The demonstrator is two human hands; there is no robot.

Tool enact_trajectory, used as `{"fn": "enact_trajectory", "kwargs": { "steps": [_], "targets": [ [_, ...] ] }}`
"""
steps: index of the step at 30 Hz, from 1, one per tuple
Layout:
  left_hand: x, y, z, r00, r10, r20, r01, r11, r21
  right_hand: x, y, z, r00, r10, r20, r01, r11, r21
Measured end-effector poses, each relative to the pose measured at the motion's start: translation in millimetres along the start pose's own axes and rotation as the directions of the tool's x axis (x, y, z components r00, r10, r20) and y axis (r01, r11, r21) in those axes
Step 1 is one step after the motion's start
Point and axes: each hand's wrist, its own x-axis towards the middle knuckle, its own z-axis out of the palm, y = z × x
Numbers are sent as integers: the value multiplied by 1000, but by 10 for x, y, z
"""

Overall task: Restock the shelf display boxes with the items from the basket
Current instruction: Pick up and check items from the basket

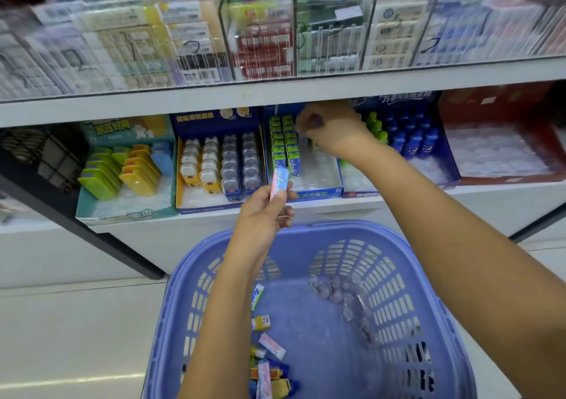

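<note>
While display boxes [315,192] crowd the shelf [490,191], the floor [76,337] seems tiled.

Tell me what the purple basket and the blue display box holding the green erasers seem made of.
Basket: moulded plastic, matte lilac, shown by its slotted walls. Display box: probably printed cardboard, slightly glossy, with thin flat walls and printed lettering.

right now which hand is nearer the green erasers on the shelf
Right. The right hand is inside the display box, right beside the green erasers; the left hand is lower, in front of the box, holding a pink eraser.
</note>
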Motion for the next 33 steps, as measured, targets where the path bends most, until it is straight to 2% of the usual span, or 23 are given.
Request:
{"fn": "enact_trajectory", "kwargs": {
  "steps": [1,2,4,6,8,10,11,13,14,15,17,19,21,22,27,33],
  "targets": [
    [12,3,14,999,40,-17,-39,999,25,-92,-36,-16,999,-11,47,4,987,159],
    [26,9,26,996,81,-35,-80,996,41,-194,-92,-43,987,-47,153,-4,948,319],
    [66,32,59,986,155,-55,-151,986,64,-339,-143,-113,930,-163,328,-32,855,517],
    [99,53,106,977,206,-56,-201,976,89,-373,-104,-193,926,-180,332,-58,801,596],
    [111,60,161,973,225,-46,-217,968,125,-350,-26,-278,956,-123,268,-80,768,636],
    [114,26,201,971,240,-16,-225,931,288,-272,87,-323,986,-15,165,-93,775,625],
    [121,-13,206,967,254,9,-233,873,428,-213,147,-325,994,71,80,-105,784,611],
    [120,-107,212,950,296,102,-277,644,713,-81,244,-283,976,187,-109,-95,822,561],
    [115,-151,218,938,309,157,-305,520,798,-33,267,-235,967,184,-175,-78,870,487],
    [112,-192,231,928,313,202,-327,424,845,1,276,-176,966,159,-205,-64,911,407],
    [107,-247,254,920,307,244,-340,315,886,35,271,-60,973,114,-202,-40,941,335],
    [118,-265,262,919,306,249,-338,283,898,74,293,44,988,47,-150,-9,970,242],
    [127,-262,260,920,302,250,-337,284,898,135,316,100,996,-22,-87,28,997,72],
    [129,-259,257,922,297,248,-334,288,897,166,329,110,997,-33,-71,36,999,41],
    [112,-263,236,921,290,259,-344,300,889,250,367,108,1000,25,-8,-23,990,142],
    [116,-277,225,915,304,265,-356,304,884,298,385,143,1000,28,-2,-27,991,128]
  ]
}}
